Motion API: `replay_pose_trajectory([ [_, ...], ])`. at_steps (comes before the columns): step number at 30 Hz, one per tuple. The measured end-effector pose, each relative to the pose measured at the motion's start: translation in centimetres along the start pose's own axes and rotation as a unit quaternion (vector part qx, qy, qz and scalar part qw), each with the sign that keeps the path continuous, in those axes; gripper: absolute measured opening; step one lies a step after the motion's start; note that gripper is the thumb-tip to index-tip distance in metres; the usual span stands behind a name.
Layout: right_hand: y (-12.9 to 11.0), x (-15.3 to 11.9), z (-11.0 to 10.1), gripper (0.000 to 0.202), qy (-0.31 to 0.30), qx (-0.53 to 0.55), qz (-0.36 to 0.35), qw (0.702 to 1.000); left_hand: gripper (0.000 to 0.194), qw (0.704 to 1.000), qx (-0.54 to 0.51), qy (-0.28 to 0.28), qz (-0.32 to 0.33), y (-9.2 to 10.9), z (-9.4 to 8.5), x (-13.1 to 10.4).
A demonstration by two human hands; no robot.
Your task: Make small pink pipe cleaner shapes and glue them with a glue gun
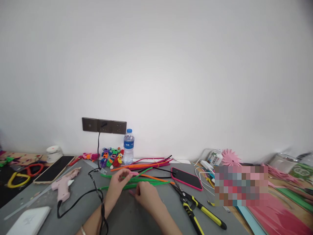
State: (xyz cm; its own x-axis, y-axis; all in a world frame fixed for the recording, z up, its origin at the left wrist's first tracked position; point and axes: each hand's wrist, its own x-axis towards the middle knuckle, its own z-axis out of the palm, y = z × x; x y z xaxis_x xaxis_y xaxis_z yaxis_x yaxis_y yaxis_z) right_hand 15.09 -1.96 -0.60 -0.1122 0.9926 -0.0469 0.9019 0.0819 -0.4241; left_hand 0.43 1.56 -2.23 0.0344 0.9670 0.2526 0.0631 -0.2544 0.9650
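Observation:
My left hand (pixel 119 182) is closed in a pinch on a green pipe cleaner (pixel 144 171), whose free end slants up to the right. Beside it, my right hand (pixel 147 194) is curled with its fingertips together; whatever it may hold is hidden. Under and behind both hands lies a bundle of green pipe cleaners (pixel 156 182) on the grey mat (pixel 129 217). Farther back are orange and red pipe cleaners (pixel 146 165). Some black ones run behind my right hand.
Yellow-black pliers (pixel 193 204) and a pink-edged phone (pixel 187 179) lie right. Left are a pink glue gun (pixel 64 186), its black cord (pixel 80 198) crossing my left forearm, another phone (pixel 54 169) and a white box (pixel 29 221). A water bottle (pixel 128 147) stands by small figures (pixel 110 158).

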Motion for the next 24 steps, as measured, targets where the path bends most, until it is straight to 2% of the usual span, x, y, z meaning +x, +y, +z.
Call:
replay_pose_trajectory([
  [2,0.8,0.5,0.0,0.013,-0.008,0.075,-0.012,0.997,0.028,1.000,0.001,0.002,-0.003,0.0,0.0,0.0],
  [4,2.1,1.0,-0.4,0.014,-0.028,0.197,-0.030,0.980,0.030,1.000,-0.001,0.006,-0.005,0.0,-0.1,0.1],
  [7,4.4,1.6,-1.7,0.017,-0.051,0.397,-0.026,0.916,0.031,1.000,-0.004,0.012,-0.010,0.2,-0.3,0.1],
  [10,6.6,1.9,-3.3,0.022,-0.060,0.553,0.001,0.831,0.032,1.000,-0.004,0.020,-0.012,0.3,-0.4,0.1],
  [13,7.7,2.1,-4.0,0.029,-0.030,0.642,0.016,0.766,0.033,1.000,-0.002,0.007,-0.012,0.3,-0.3,0.0],
  [15,7.8,2.1,-3.9,0.030,-0.016,0.670,0.020,0.742,0.033,1.000,-0.002,-0.007,-0.010,0.2,-0.2,-0.1],
  [19,6.8,2.2,-3.0,0.031,-0.013,0.679,-0.001,0.734,0.031,0.999,0.007,-0.035,-0.007,-0.1,-0.1,-0.1],
  [24,5.8,2.2,-2.5,0.031,0.000,0.632,-0.018,0.775,0.027,0.998,0.005,-0.062,0.002,-0.2,0.0,0.0],
])
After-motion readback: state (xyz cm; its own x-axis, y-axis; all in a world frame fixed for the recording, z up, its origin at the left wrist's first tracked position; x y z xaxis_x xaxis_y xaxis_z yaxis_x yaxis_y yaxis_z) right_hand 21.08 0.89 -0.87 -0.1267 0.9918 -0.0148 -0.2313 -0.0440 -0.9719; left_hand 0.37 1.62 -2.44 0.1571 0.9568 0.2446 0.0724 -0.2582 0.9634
